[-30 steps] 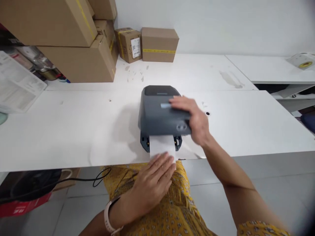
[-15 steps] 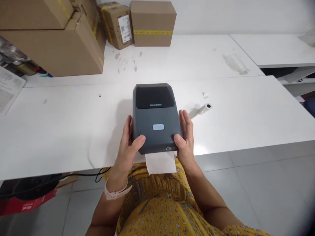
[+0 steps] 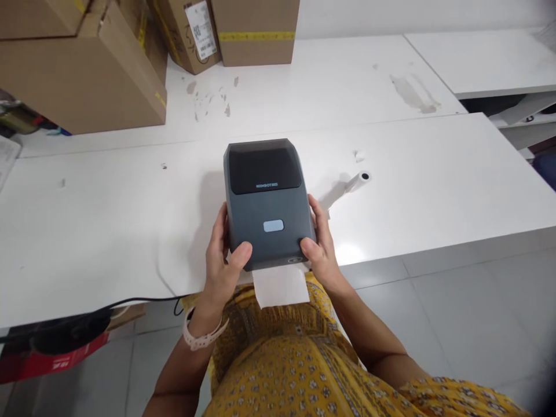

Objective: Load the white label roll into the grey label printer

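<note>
A dark grey label printer (image 3: 269, 211) with a black window and a light blue button is held between my two hands near the table's front edge. My left hand (image 3: 225, 255) grips its left side, thumb on top near the front corner. On the opposite side my right hand (image 3: 320, 246) grips it the same way. From the printer's front hangs a strip of white paper (image 3: 281, 285) over the table edge. To the right, a small white paper roll (image 3: 357, 182) lies on the table with its loose end trailing toward the printer.
Cardboard boxes (image 3: 117, 75) are stacked at the back left of the white table (image 3: 108, 220). Another taped box (image 3: 256, 35) stands at the back. A small paper scrap (image 3: 360, 156) lies near the roll. A black cable (image 3: 143, 299) runs along the front edge.
The printer, still in both hands, appears slightly turned and tilted. The whole scene has shifted a little left and up at the back as the head view moved.
</note>
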Demonstrator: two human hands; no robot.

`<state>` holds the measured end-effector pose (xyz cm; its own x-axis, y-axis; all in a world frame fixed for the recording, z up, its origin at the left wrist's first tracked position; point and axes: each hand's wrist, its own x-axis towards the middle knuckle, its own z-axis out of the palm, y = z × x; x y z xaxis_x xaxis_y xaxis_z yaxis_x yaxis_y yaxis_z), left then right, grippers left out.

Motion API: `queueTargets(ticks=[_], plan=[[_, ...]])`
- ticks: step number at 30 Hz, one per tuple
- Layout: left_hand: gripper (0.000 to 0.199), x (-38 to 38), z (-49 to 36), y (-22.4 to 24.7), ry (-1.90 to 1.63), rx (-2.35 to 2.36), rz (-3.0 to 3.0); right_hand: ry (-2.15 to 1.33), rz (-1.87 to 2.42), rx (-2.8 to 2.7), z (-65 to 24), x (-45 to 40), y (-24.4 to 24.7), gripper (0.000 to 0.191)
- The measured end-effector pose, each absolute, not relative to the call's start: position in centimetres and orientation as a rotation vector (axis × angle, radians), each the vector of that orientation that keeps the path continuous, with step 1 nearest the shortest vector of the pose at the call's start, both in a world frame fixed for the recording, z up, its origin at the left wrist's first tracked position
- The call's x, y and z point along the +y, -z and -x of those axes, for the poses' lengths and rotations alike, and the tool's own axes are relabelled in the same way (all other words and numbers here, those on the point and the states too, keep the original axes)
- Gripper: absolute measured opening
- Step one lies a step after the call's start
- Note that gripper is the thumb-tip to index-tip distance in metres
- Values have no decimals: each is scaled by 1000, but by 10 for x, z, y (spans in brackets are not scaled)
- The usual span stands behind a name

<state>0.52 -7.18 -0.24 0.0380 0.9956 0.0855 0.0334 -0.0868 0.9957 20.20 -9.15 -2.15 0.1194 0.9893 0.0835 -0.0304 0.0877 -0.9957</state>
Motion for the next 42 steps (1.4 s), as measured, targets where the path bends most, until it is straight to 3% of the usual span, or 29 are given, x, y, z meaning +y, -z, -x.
queueTargets(ticks=[2, 5, 8, 12, 21, 25, 29, 33, 36, 42], plan=[[59, -91, -10, 10, -1520, 1256, -1325, -1090, 1187, -1140, -203, -92, 21, 92], [14, -129, -15, 25, -1853, 1334, -1308, -1077, 1185, -1149, -202, -91, 24, 93], [47, -157, -17, 31, -1371, 1293, -1255, -1036, 1176, -1159, -201, -90, 30, 95], [58, -158, -22, 22, -922, 1243, -1038, -969, 1185, -1205, -202, -89, 34, 91], [56, -152, -28, 21, -901, 1211, -866, -857, 1212, -1285, -198, -92, 37, 79], [56, -157, -16, 13, -961, 1285, -1216, -473, 1277, -1431, -198, -96, 15, 57], [46, -151, -5, 6, -1368, 1185, -1415, -122, 1226, -1819, -204, -91, -15, 34], [31, -127, -5, 6, -1827, 1262, -1369, -100, 1212, -2054, -208, -81, -36, 37], [18, -113, -8, 11, -1866, 1400, -1436, -130, 1171, -2149, -206, -73, -41, 35], [75, -116, -17, 29, -1413, 1247, -1554, -130, 1155, -2122, -209, -74, -22, 36]])
